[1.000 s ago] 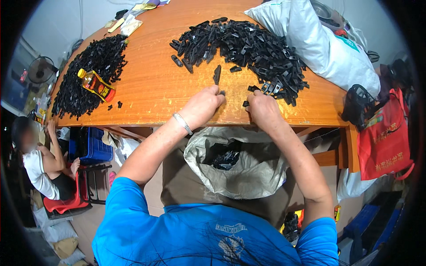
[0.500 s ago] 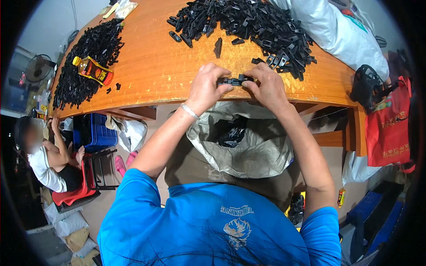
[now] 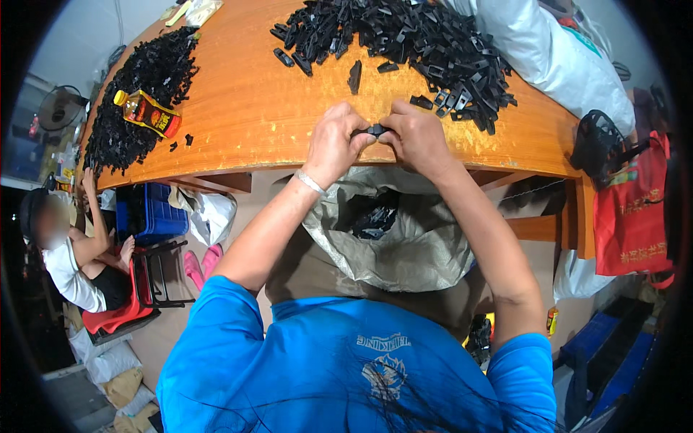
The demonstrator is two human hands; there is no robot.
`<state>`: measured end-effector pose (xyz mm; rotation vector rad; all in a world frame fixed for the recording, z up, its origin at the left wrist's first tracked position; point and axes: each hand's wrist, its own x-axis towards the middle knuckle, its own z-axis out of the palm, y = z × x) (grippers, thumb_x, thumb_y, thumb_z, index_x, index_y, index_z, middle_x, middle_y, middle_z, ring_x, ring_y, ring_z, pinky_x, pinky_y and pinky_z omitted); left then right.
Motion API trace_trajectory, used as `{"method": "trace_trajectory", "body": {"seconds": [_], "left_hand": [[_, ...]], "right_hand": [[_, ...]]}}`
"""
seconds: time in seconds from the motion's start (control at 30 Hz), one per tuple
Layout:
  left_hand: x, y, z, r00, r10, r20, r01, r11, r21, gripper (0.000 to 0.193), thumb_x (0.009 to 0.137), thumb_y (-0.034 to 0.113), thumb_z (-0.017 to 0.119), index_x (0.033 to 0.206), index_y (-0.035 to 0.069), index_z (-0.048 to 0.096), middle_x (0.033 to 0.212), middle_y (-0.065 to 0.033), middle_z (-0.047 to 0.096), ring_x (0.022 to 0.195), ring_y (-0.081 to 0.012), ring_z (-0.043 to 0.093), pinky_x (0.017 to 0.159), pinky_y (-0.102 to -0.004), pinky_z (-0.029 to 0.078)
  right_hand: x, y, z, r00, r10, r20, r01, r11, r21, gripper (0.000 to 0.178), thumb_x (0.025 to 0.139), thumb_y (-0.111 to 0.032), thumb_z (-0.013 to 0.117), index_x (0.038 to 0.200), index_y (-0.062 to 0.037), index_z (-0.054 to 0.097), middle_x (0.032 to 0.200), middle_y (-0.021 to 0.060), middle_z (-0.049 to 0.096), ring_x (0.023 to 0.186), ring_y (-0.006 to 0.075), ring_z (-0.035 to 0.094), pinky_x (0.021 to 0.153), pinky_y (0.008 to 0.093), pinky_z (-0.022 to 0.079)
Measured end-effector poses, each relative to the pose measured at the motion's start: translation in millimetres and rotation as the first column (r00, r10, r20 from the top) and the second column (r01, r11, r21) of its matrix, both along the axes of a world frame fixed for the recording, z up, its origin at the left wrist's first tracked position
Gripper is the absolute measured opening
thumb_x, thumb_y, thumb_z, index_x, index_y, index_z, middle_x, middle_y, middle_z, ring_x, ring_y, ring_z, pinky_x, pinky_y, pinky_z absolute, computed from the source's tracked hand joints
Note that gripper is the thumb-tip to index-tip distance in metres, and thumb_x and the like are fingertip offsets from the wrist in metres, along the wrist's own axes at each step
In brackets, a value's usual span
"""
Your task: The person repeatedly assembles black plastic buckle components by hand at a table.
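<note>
My left hand [image 3: 336,141] and my right hand [image 3: 415,138] meet over the near edge of the wooden table [image 3: 245,123]. Between their fingertips they pinch a small black plastic part [image 3: 375,130], mostly covered by the fingers. Both hands are closed on it. Beyond them lies a large heap of black plastic clip-like parts [image 3: 404,36], with a single loose piece [image 3: 354,77] in front of it. Below my hands, an open woven sack [image 3: 426,252] rests on my lap with black parts [image 3: 377,216] inside.
A second black heap [image 3: 137,86] lies at the left, a yellow-capped bottle [image 3: 148,114] on it. A white sack [image 3: 534,50], a black mesh item [image 3: 599,141] and a red bag [image 3: 632,209] stand at the right. Another person [image 3: 76,252] sits at the left near a blue crate [image 3: 162,216].
My right hand has moved left, closer to my left hand. The black pieces between them have come together, and less of them shows. The other person's arm has shifted slightly.
</note>
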<state>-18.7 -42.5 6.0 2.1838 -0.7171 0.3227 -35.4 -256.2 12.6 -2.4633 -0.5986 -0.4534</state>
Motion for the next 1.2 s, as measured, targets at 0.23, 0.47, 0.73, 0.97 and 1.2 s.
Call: {"method": "trace_trajectory", "body": {"seconds": [0.23, 0.47, 0.73, 0.97, 1.2], "left_hand": [[8.9, 30.5, 34.2, 0.825, -0.345, -0.447, 0.424, 0.901, 0.088, 0.021, 0.084, 0.012, 0.087, 0.102, 0.003, 0.079, 0.095, -0.0106, 0.073, 0.091, -0.0266, 0.072, 0.081, -0.039, 0.057], [79.3, 0.2, 15.2, 0.897, 0.388, -0.212, -0.35, 0.916, 0.194, 0.039, 0.095, 0.04, 0.075, 0.108, 0.003, 0.078, 0.109, -0.0196, 0.078, 0.104, -0.0351, 0.075, 0.09, -0.0468, 0.057], [85.5, -30.1, 17.3, 0.876, 0.435, -0.206, -0.385, 0.89, 0.243, 0.032, 0.084, 0.034, 0.084, 0.094, 0.005, 0.073, 0.095, -0.0189, 0.076, 0.094, -0.0384, 0.073, 0.082, -0.0487, 0.057], [41.0, -29.0, 19.2, 0.947, 0.223, -0.231, -0.192, 0.97, 0.148, 0.022, 0.09, 0.021, 0.076, 0.103, 0.005, 0.069, 0.091, -0.0202, 0.072, 0.09, -0.0421, 0.071, 0.079, -0.0494, 0.056], [51.3, -14.6, 19.4, 0.962, -0.087, 0.258, -0.017, 0.926, 0.376, 0.017, 0.089, 0.009, 0.063, 0.103, 0.008, 0.073, 0.111, -0.0148, 0.065, 0.111, -0.0354, 0.062, 0.089, -0.0447, 0.055]], "right_hand": [[-38.2, -8.1, 25.2, 0.98, 0.073, -0.187, -0.103, 0.982, -0.156, 0.026, 0.083, -0.029, 0.084, 0.101, -0.0107, 0.079, 0.092, 0.0095, 0.066, 0.087, 0.0366, 0.07, 0.073, 0.0464, 0.055], [11.1, -33.3, 24.0, 0.951, -0.309, -0.031, 0.293, 0.925, -0.241, 0.031, 0.092, -0.023, 0.076, 0.122, -0.0161, 0.073, 0.109, 0.0116, 0.066, 0.092, 0.0362, 0.072, 0.078, 0.0476, 0.058], [30.6, -38.6, 3.0, 0.979, -0.203, 0.0, 0.187, 0.904, -0.384, 0.019, 0.095, -0.014, 0.063, 0.111, -0.0108, 0.071, 0.102, 0.0199, 0.065, 0.083, 0.0408, 0.072, 0.072, 0.0486, 0.059], [-5.6, -39.9, 11.1, 0.989, -0.092, -0.115, 0.05, 0.943, -0.328, 0.019, 0.096, -0.008, 0.059, 0.115, -0.0051, 0.064, 0.098, 0.0207, 0.066, 0.086, 0.0413, 0.071, 0.074, 0.0499, 0.057], [-4.7, -39.2, 14.9, 0.989, -0.145, 0.005, 0.133, 0.889, -0.438, 0.007, 0.092, -0.005, 0.058, 0.096, -0.0023, 0.063, 0.09, 0.0201, 0.07, 0.079, 0.0398, 0.073, 0.071, 0.0486, 0.059]]}}
